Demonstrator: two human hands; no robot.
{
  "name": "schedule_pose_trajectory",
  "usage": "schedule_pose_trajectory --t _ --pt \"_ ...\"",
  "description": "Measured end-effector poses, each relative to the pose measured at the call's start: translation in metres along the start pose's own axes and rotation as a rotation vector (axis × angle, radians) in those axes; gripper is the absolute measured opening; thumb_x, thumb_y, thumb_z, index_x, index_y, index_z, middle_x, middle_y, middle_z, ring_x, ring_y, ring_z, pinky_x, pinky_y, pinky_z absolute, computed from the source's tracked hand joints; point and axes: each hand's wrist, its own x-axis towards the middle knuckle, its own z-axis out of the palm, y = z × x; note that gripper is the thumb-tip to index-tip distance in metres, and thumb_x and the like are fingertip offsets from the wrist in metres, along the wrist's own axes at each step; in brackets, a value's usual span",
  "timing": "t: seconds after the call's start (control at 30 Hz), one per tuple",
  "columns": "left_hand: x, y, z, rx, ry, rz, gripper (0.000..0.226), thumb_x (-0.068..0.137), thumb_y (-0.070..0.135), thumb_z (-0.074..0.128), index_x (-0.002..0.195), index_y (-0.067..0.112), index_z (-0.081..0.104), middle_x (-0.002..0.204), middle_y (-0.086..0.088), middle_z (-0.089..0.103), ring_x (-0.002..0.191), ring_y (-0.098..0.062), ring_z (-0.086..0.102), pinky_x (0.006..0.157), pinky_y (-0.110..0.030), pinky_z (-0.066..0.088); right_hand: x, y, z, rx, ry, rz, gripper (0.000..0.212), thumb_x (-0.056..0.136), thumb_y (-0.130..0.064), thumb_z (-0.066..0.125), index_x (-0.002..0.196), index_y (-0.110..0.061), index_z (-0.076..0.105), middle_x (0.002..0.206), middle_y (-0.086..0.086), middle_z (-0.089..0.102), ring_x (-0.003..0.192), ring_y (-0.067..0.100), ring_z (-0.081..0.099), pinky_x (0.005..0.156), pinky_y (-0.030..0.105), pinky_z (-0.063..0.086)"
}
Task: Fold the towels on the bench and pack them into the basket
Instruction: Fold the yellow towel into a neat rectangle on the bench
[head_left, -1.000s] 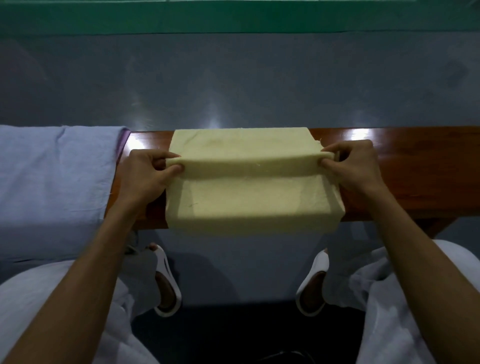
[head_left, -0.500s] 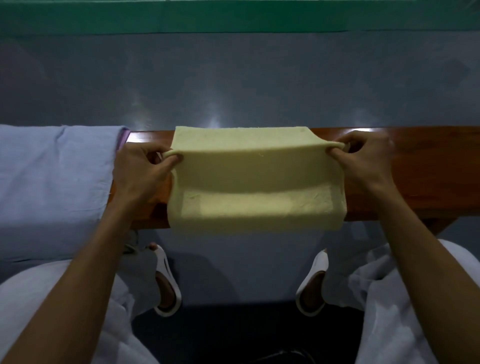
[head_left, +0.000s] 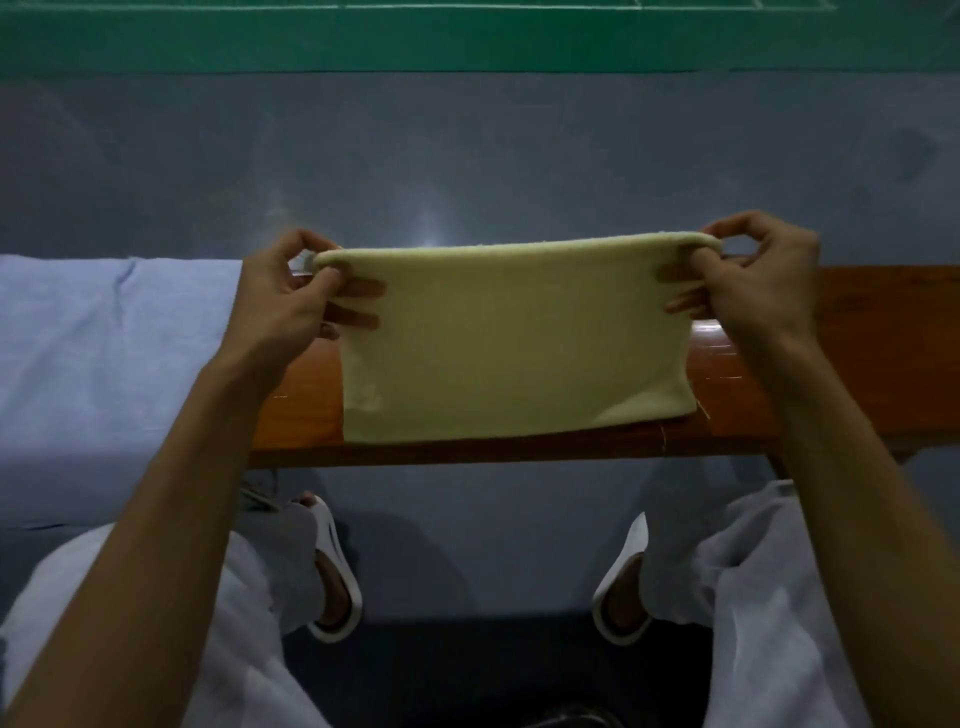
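Observation:
A pale yellow towel (head_left: 514, 338), folded over, hangs taut between my two hands above the brown wooden bench (head_left: 841, 332). Its folded top edge runs level from hand to hand and its lower edge reaches the bench's near edge. My left hand (head_left: 291, 296) pinches the top left corner. My right hand (head_left: 748, 280) pinches the top right corner, with fingers behind the cloth. No basket is in view.
A light blue towel (head_left: 104, 353) lies spread over the bench's left end and hangs off its near side. Beyond the bench is grey floor, then a green strip at the top. My knees in white trousers and my white slippers (head_left: 332, 577) are below the bench.
Both hands have lifted the yellow towel's folded edge up and away from the bench. The towel lay on the bench with a fold being drawn over; now it hangs straight.

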Motion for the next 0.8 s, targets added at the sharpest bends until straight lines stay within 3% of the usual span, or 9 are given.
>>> schedule_pose_trajectory --t 0.07,0.17,0.33,0.4,0.5,0.6,0.7,0.8 --pt "0.004 0.005 0.004 -0.066 0.020 0.009 0.009 0.108 0.016 0.051 0.101 0.022 0.053 0.108 -0.010 0.076 0.088 -0.024 0.078 0.056 -0.022 0.055 0.005 -0.006 0.004 0.106 -0.044 0.047 0.013 0.099 -0.010 0.062 0.111 -0.014 0.058 0.096 0.008 0.075 0.073 0.020 0.077 0.062 0.038 0.064" --pt "0.008 0.012 0.006 -0.181 0.094 0.058 0.013 0.107 0.010 0.049 0.104 0.023 0.052 0.118 -0.012 0.071 0.100 -0.022 0.076 0.063 -0.023 0.057 0.013 -0.013 0.006 0.307 -0.047 -0.028 0.017 0.095 0.000 0.056 0.100 -0.016 0.057 0.101 0.011 0.073 0.083 0.029 0.077 0.068 0.038 0.063" --pt "-0.001 0.002 -0.007 -0.173 0.098 0.118 0.023 0.100 0.002 0.059 0.098 0.025 0.060 0.127 -0.016 0.065 0.109 -0.025 0.072 0.068 -0.024 0.059 0.011 0.004 -0.007 0.447 -0.130 -0.127 0.017 0.091 -0.001 0.065 0.096 -0.017 0.062 0.118 0.023 0.067 0.104 0.036 0.073 0.084 0.043 0.062" --pt "-0.010 -0.008 -0.015 -0.086 0.032 0.070 0.021 0.097 0.002 0.064 0.097 0.022 0.064 0.122 -0.014 0.066 0.108 -0.024 0.072 0.070 -0.023 0.060 0.005 0.017 -0.015 0.332 -0.210 -0.058 0.015 0.090 0.000 0.071 0.094 -0.014 0.066 0.112 0.022 0.069 0.104 0.034 0.072 0.086 0.042 0.062" --pt "-0.019 -0.028 -0.024 0.203 -0.135 -0.007 0.013 0.093 0.002 0.069 0.097 0.014 0.070 0.102 -0.010 0.069 0.098 -0.026 0.070 0.071 -0.026 0.062 -0.002 0.033 -0.024 -0.063 -0.444 0.066 0.011 0.085 0.004 0.074 0.095 0.001 0.070 0.099 0.024 0.071 0.096 0.034 0.071 0.083 0.039 0.060" --pt "-0.026 -0.041 -0.027 0.396 -0.358 -0.131 0.009 0.089 0.009 0.076 0.094 0.016 0.075 0.094 -0.012 0.069 0.093 -0.033 0.068 0.074 -0.033 0.060 -0.008 0.041 -0.025 -0.391 -0.703 0.154 0.010 0.081 0.001 0.079 0.086 -0.006 0.075 0.088 0.014 0.074 0.092 0.036 0.070 0.080 0.039 0.058" --pt "-0.031 -0.039 -0.030 0.435 -0.590 -0.264 0.014 0.086 0.027 0.079 0.099 0.022 0.078 0.095 -0.005 0.074 0.090 -0.025 0.073 0.075 -0.036 0.063 -0.008 0.042 -0.027 -0.513 -0.860 0.237 0.013 0.082 -0.001 0.080 0.091 -0.010 0.076 0.090 0.010 0.074 0.092 0.032 0.070 0.075 0.033 0.059" --pt "-0.029 -0.034 -0.030 0.449 -0.518 -0.291 0.028 0.080 0.047 0.075 0.097 0.025 0.081 0.094 0.002 0.074 0.088 -0.021 0.070 0.072 -0.030 0.061 -0.003 0.037 -0.036 -0.554 -0.967 0.267 0.012 0.084 -0.009 0.080 0.093 -0.018 0.080 0.091 -0.001 0.076 0.090 0.019 0.071 0.067 0.023 0.056"
